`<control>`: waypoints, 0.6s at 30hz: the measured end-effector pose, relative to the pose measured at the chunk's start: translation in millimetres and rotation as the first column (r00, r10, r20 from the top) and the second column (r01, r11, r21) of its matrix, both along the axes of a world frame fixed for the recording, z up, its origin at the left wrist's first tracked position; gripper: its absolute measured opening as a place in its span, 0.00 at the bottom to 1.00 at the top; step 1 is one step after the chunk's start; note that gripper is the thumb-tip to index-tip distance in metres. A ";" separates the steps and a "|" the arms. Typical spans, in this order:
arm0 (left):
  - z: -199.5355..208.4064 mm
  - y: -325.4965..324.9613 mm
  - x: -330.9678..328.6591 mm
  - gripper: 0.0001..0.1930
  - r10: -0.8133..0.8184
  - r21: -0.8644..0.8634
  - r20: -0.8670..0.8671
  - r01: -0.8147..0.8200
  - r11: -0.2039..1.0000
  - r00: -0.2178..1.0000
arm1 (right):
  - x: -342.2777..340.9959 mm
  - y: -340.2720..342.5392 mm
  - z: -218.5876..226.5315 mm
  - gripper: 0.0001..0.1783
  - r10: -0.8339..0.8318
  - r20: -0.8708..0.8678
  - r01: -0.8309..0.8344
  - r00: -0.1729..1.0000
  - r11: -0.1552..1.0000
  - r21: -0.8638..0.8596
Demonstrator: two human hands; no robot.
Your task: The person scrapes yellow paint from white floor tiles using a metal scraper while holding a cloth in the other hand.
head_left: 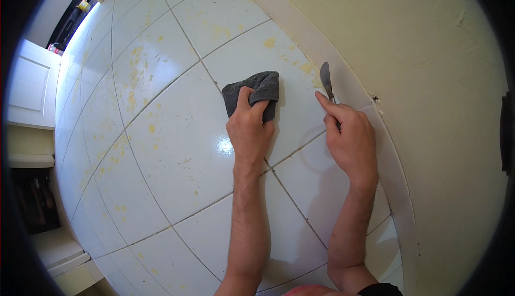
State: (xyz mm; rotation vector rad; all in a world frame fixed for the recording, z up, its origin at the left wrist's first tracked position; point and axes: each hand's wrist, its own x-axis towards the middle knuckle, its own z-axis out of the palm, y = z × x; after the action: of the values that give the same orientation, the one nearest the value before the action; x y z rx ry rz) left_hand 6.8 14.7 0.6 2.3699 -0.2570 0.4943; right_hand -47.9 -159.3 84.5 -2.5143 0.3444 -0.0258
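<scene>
My left hand is closed on a folded dark grey cloth, over the middle of the white tiled floor. To its right, my right hand grips a butter knife by the handle, most of which the fingers hide. The rounded metal blade points away from me, close to the skirting, and my index finger stretches along beside it. Yellow stains mark the tile just beyond the blade.
Pale skirting runs along the cream wall on the right. More yellow patches are scattered over tiles at the left. A white panelled door and a dark open compartment stand at the far left.
</scene>
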 end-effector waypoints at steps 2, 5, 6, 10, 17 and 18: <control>-0.9 -1.6 1.0 0.19 -0.005 -0.001 0.002 0.005 1.000 1.000 | -1.3 -2.2 -4.9 0.24 -0.007 0.032 0.008 0.999 1.000 -0.020; 0.5 -1.8 0.5 0.20 -0.004 0.005 -0.004 0.004 1.000 1.000 | -1.4 -3.1 -6.0 0.23 -0.019 0.038 0.022 0.999 0.998 -0.067; 1.1 -0.6 -0.1 0.20 -0.004 0.013 -0.011 0.004 1.000 1.000 | -1.5 -2.3 -6.2 0.22 -0.030 0.013 0.031 0.999 0.995 -0.094; 1.6 1.5 -0.4 0.21 0.001 0.009 -0.018 -0.001 1.000 1.000 | -2.1 -1.1 -9.4 0.24 -0.023 0.030 0.027 0.999 0.993 -0.112; 1.5 -3.0 -0.6 0.18 -0.003 -0.018 -0.032 0.002 1.000 0.999 | -2.0 -4.9 -13.8 0.23 -0.061 0.029 0.063 0.998 0.995 -0.073; 2.2 -2.6 -1.1 0.17 -0.002 -0.037 -0.044 0.001 0.999 0.999 | -2.2 -4.4 -14.3 0.23 -0.065 0.018 0.066 0.998 0.994 -0.087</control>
State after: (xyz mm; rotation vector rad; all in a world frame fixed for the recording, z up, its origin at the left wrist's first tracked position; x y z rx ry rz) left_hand 5.7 12.1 2.7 2.3416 -0.2275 0.4419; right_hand -50.2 -163.6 70.2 -2.5869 0.4278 -0.0878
